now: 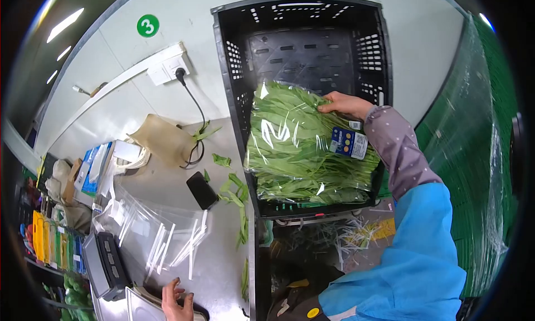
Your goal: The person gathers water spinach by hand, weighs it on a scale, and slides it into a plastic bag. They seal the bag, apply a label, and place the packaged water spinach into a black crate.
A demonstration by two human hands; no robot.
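Right hand (346, 104) gripping upper edge of bagged greens (295, 148), bag lying in near part of black crate (298, 64). Left hand (178, 304) hovering half-curled over worktable (225, 273), seemingly holding nothing. Bag-settling apparently underway; next move calling for gentle, level release.

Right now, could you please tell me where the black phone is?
In the head view, the black phone lies left of the black crate on the table, beside loose leaves.
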